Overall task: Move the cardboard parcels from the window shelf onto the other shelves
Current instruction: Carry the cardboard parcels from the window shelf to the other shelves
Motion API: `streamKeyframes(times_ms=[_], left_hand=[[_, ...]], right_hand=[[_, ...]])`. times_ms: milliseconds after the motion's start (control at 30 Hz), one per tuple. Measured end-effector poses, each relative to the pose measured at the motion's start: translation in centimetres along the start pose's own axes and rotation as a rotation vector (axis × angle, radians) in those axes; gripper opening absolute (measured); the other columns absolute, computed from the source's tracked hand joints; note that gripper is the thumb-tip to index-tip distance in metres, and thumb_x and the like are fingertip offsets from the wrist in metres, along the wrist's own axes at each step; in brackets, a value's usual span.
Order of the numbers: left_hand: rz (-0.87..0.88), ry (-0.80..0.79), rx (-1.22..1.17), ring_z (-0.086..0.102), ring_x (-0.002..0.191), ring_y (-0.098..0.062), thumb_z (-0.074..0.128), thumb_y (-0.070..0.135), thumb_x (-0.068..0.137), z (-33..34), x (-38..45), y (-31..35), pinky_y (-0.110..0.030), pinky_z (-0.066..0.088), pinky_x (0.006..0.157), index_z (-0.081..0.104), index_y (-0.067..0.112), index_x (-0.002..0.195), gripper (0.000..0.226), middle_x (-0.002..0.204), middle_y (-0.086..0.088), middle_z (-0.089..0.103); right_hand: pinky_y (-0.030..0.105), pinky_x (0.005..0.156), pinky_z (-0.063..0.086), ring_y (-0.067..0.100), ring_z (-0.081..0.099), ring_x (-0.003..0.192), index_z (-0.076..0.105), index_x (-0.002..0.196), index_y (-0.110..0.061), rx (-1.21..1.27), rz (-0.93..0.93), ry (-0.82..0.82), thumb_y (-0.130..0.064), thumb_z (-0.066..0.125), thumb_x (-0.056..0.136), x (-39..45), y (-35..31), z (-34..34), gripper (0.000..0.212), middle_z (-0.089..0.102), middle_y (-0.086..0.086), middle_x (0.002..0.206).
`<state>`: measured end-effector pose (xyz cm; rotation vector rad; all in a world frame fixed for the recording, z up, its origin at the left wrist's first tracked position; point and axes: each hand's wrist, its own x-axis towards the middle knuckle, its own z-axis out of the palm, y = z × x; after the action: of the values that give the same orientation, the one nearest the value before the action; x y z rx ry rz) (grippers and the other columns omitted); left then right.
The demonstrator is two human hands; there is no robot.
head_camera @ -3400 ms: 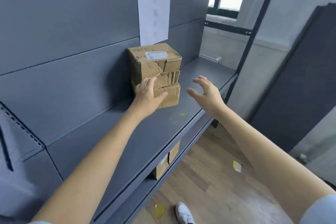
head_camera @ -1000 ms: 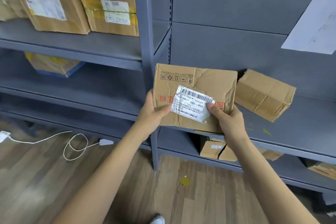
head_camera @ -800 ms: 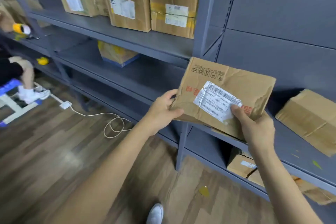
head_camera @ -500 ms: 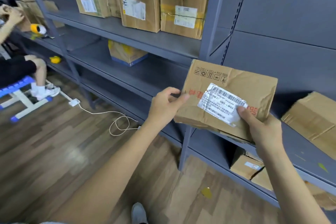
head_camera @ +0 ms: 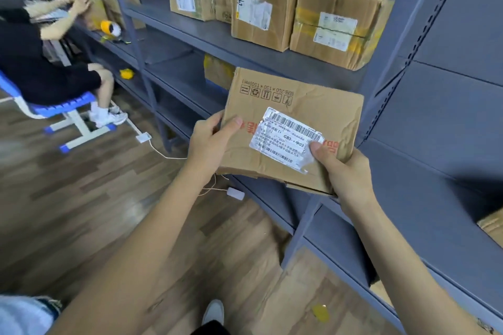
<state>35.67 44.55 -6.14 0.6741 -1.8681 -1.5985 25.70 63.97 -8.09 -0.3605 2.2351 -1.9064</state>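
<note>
A crumpled cardboard parcel [head_camera: 296, 106] with a white barcode label faces me at chest height, in front of a grey upright of the shelving. My left hand [head_camera: 209, 139] grips its left edge, thumb on the front. Its lower right corner sits in my right hand [head_camera: 345, 168], whose thumb presses on the label. Just above and behind the parcel, a grey shelf [head_camera: 206, 41] carries several labelled cardboard boxes [head_camera: 261, 13]. The window shelf is out of view.
A person in black [head_camera: 35, 62] sits on a blue and white stool [head_camera: 62, 114] at the left. A white cable with a plug [head_camera: 235, 193] lies on the wooden floor. Lower shelves [head_camera: 174, 73] hold a yellow-taped box. Another parcel's corner [head_camera: 492, 223] shows at the right edge.
I have lifted the parcel off the window shelf and turned left with it along the shelving. The stacked boxes and the seated person have come closer into view.
</note>
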Motion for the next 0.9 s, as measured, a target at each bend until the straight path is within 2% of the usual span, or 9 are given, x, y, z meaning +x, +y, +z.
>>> streamKeyframes(times_ms=[67,233,367,433,500,567,667,800,900], left_hand=[[-0.031,0.057,-0.075,0.066,0.088,-0.015,0.063,0.034,0.086,-2.5,1.8,-0.1,-0.039,0.053,0.087,0.067,0.036,0.089,0.005,0.090,0.008,0.070],[0.008,0.156,-0.110,0.065,0.092,-0.015,0.059,0.027,0.090,-9.0,7.3,0.4,-0.034,0.052,0.085,0.066,0.034,0.094,0.010,0.095,0.008,0.071],[0.093,0.192,-0.148,0.063,0.086,-0.006,0.063,0.019,0.087,-13.6,12.2,1.7,-0.021,0.052,0.074,0.059,0.030,0.101,0.019,0.094,0.013,0.067],[0.151,0.178,-0.144,0.064,0.083,0.000,0.065,0.013,0.084,-15.3,14.9,2.4,-0.018,0.050,0.071,0.055,0.029,0.104,0.027,0.094,0.014,0.066],[0.203,0.170,-0.112,0.063,0.081,0.006,0.066,0.007,0.083,-16.4,17.6,2.8,-0.014,0.050,0.071,0.051,0.027,0.105,0.034,0.095,0.014,0.065],[0.237,0.175,-0.088,0.062,0.084,0.004,0.067,0.005,0.082,-17.2,20.1,3.0,-0.014,0.051,0.076,0.048,0.022,0.111,0.039,0.098,0.013,0.064],[0.259,0.172,-0.077,0.062,0.087,0.002,0.068,0.006,0.082,-17.9,23.7,3.2,-0.015,0.051,0.077,0.047,0.016,0.122,0.046,0.102,0.010,0.065],[0.278,0.167,-0.074,0.064,0.098,-0.008,0.069,0.007,0.081,-18.4,29.0,3.4,-0.026,0.052,0.085,0.047,0.015,0.124,0.049,0.108,0.005,0.066],[0.312,0.145,-0.094,0.064,0.097,-0.006,0.068,0.005,0.081,-18.2,33.7,3.4,-0.022,0.053,0.082,0.046,0.018,0.123,0.049,0.108,0.005,0.066]], right_hand=[[0.045,0.091,0.053,0.016,0.069,0.092,0.068,0.095,-0.021,-0.006,-0.042,-0.052,-0.066,0.072,0.052,1.8,-1.1,3.2,0.063,0.074,-0.007,0.093],[0.029,0.080,0.050,0.005,0.065,0.086,0.065,0.086,-0.025,-0.048,-0.150,-0.156,-0.044,0.075,0.074,6.6,-4.7,11.3,0.025,0.069,-0.015,0.085],[0.028,0.075,0.050,0.006,0.065,0.085,0.066,0.088,-0.025,-0.047,-0.245,-0.216,-0.049,0.077,0.069,10.6,-8.8,17.8,0.032,0.070,-0.013,0.086],[0.029,0.076,0.051,0.008,0.066,0.085,0.066,0.087,-0.026,-0.042,-0.298,-0.219,-0.054,0.073,0.064,12.5,-10.6,20.6,0.037,0.071,-0.012,0.086],[0.031,0.078,0.051,0.009,0.066,0.087,0.067,0.088,-0.026,-0.030,-0.345,-0.214,-0.050,0.074,0.068,14.4,-11.9,22.9,0.033,0.071,-0.012,0.087],[0.034,0.081,0.053,0.010,0.066,0.089,0.067,0.090,-0.026,-0.012,-0.371,-0.202,-0.046,0.075,0.070,16.2,-12.6,24.6,0.029,0.071,-0.011,0.089],[0.036,0.084,0.054,0.010,0.066,0.091,0.067,0.093,-0.026,0.016,-0.371,-0.186,-0.051,0.072,0.064,19.0,-13.1,26.7,0.039,0.071,-0.010,0.093],[0.044,0.082,0.055,0.014,0.068,0.089,0.065,0.097,-0.023,0.050,-0.371,-0.206,-0.049,0.073,0.066,23.5,-13.7,29.3,0.041,0.072,-0.009,0.091],[0.032,0.084,0.054,0.009,0.067,0.090,0.063,0.097,-0.024,0.096,-0.408,-0.194,-0.038,0.072,0.074,27.4,-14.0,31.2,0.028,0.071,-0.012,0.092]])
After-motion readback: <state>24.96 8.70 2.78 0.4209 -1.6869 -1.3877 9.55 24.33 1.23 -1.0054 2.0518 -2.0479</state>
